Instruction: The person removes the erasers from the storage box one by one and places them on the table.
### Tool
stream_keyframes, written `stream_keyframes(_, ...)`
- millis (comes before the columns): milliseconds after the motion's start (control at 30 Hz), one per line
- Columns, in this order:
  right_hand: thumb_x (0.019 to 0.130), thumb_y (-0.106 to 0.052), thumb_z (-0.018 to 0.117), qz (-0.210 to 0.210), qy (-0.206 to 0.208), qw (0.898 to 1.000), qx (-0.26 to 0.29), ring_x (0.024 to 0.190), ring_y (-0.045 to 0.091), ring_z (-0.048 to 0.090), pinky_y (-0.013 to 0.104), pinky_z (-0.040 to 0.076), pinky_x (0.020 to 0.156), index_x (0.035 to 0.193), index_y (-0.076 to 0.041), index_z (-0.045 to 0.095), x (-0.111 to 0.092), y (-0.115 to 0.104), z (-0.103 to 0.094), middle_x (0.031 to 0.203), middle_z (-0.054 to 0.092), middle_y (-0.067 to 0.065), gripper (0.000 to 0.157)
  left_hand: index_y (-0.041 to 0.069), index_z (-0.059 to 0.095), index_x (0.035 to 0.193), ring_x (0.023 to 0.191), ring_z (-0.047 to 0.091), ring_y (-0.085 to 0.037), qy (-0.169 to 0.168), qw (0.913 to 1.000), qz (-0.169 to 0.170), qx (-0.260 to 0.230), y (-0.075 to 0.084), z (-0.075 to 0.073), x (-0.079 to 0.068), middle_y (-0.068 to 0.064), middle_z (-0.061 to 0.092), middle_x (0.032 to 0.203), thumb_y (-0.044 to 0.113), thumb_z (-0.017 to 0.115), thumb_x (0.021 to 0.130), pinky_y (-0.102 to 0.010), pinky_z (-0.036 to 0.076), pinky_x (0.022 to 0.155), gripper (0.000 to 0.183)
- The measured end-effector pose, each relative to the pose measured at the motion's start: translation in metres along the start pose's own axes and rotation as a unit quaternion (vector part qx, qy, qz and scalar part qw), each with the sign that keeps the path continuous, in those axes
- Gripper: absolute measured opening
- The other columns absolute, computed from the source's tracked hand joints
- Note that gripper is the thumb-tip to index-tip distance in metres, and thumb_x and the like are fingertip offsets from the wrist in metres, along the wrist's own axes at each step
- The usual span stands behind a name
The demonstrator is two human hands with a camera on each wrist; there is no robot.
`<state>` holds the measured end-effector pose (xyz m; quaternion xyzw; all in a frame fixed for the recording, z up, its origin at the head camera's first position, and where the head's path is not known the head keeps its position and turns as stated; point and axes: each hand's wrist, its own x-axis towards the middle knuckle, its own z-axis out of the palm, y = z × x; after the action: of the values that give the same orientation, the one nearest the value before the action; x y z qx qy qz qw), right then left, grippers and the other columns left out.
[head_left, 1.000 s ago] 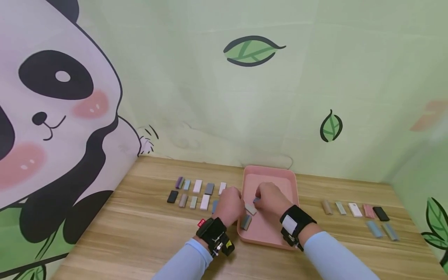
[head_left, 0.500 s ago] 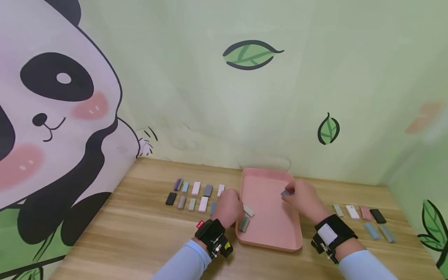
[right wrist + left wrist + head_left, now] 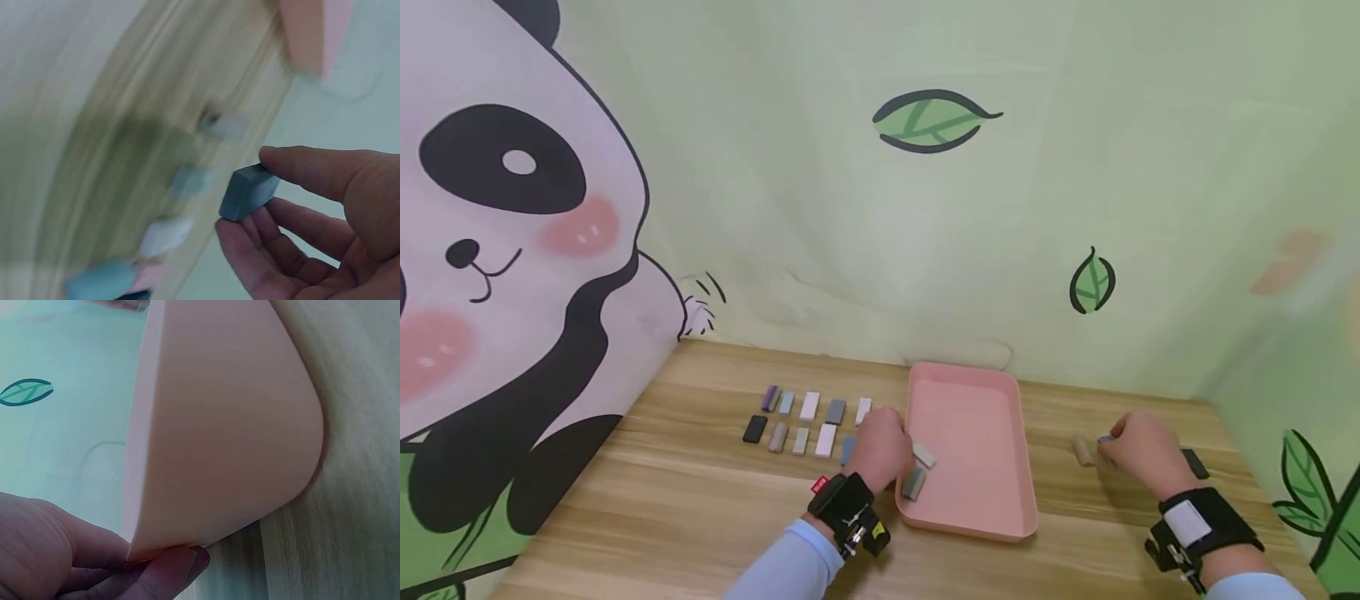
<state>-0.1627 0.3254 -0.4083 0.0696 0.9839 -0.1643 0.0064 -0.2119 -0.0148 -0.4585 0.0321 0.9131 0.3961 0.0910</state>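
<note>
A pink tray [image 3: 970, 450] lies on the wooden table. My left hand [image 3: 883, 450] is at its left side; in the left wrist view, thumb and fingers pinch the tray's rim [image 3: 140, 456]. Inside the tray by that hand are a pale grey eraser [image 3: 923, 455] and a two-tone grey-blue eraser [image 3: 913, 483]. To the right of the tray, my right hand [image 3: 1150, 454] holds a blue-grey eraser [image 3: 249, 192] between thumb and fingertips, raised above the table. Just left of it lies a tan eraser [image 3: 1082, 451]. That hand hides most of the right-hand row.
Two rows of small erasers lie left of the tray, among them a black one [image 3: 755, 429] and a white one [image 3: 825, 441]. Another dark eraser [image 3: 1195, 463] shows beyond my right hand. A printed cloth wall [image 3: 820, 208] rises behind the table.
My right hand has lifted the blue-grey eraser out of the tray and carried it right, over the right-hand erasers. The left hand has stayed at the tray's rim.
</note>
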Motion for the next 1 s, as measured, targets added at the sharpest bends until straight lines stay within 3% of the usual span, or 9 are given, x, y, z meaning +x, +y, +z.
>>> stream_keyframes(100,0.072,-0.018,0.069,0.018,-0.004,1.0,-0.005,0.045,0.012,0.04,0.026,0.03,0.043,0.054,-0.006,0.06,-0.005,0.017,-0.001,0.046,0.044,-0.006,0.024,0.01,0.056,0.056,0.044,0.05,-0.015,0.001,1.0,0.005,0.007,-0.001,-0.001,0.001,-0.001,0.05,0.053,0.005,0.048,0.091,-0.024,0.035,0.035,0.036)
stream_keyframes(300,0.06,-0.02,0.076,0.037,-0.008,0.999,-0.019,0.047,0.014,0.042,0.027,0.032,0.044,0.05,-0.006,0.061,-0.012,0.037,0.001,0.046,0.046,-0.006,0.023,0.008,0.06,0.061,0.047,0.053,-0.015,0.005,0.9999,0.011,0.007,-0.003,-0.002,0.002,-0.002,0.055,0.058,0.005,0.047,0.091,-0.025,0.039,0.037,0.034)
stream_keyframes(667,0.066,-0.021,0.073,0.069,-0.027,0.997,-0.025,0.048,0.014,0.041,0.026,0.03,0.045,0.051,-0.01,0.052,-0.019,0.047,0.003,0.05,0.044,-0.005,0.027,0.007,0.063,0.067,0.048,0.054,-0.015,0.0,1.0,0.009,0.002,0.001,0.0,0.001,-0.003,0.058,0.061,0.005,0.048,0.091,-0.025,0.039,0.039,0.029)
stream_keyframes(1000,0.062,-0.019,0.071,0.035,0.01,0.998,-0.05,0.049,0.016,0.041,0.026,0.029,0.045,0.052,-0.012,0.045,-0.018,0.056,0.013,0.052,0.043,-0.003,0.029,0.009,0.058,0.058,0.045,0.05,-0.014,0.011,0.9997,0.018,0.013,0.0,0.0,-0.001,-0.001,0.052,0.055,0.004,0.047,0.09,-0.025,0.037,0.038,0.035)
